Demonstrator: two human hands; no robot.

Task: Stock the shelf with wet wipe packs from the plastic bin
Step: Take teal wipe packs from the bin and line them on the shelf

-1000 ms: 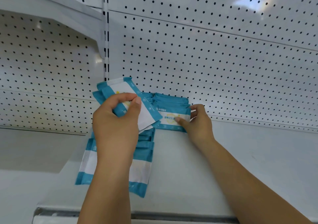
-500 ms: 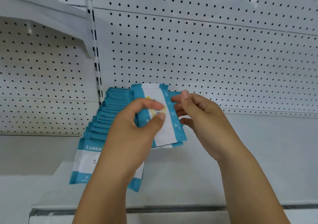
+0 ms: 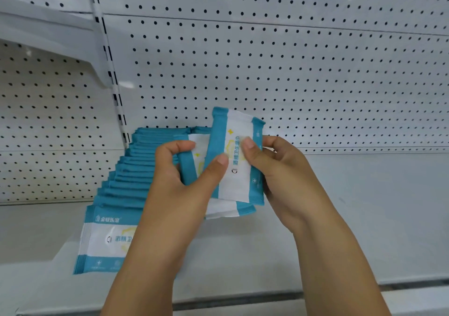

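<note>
L to R: the shelved packs [image 3: 126, 170] sit in an overlapping row at the shelf's [image 3: 352, 230] left end, nearest one face up. Your L hand [image 3: 179, 184] grips a small bunch of packs [image 3: 226, 210] just above that row, thumb across the faces. Your R hand [image 3: 279, 170] was down on the shelved packs 1 s ago. It's now up at the bunch, pinching the top pack [image 3: 239, 182] with its thumb on the face. That prob means you're peeling one off to place next. Can't count the packs in the bunch, R fingers are hidden behind the pack, and the bin's out of view.
</note>
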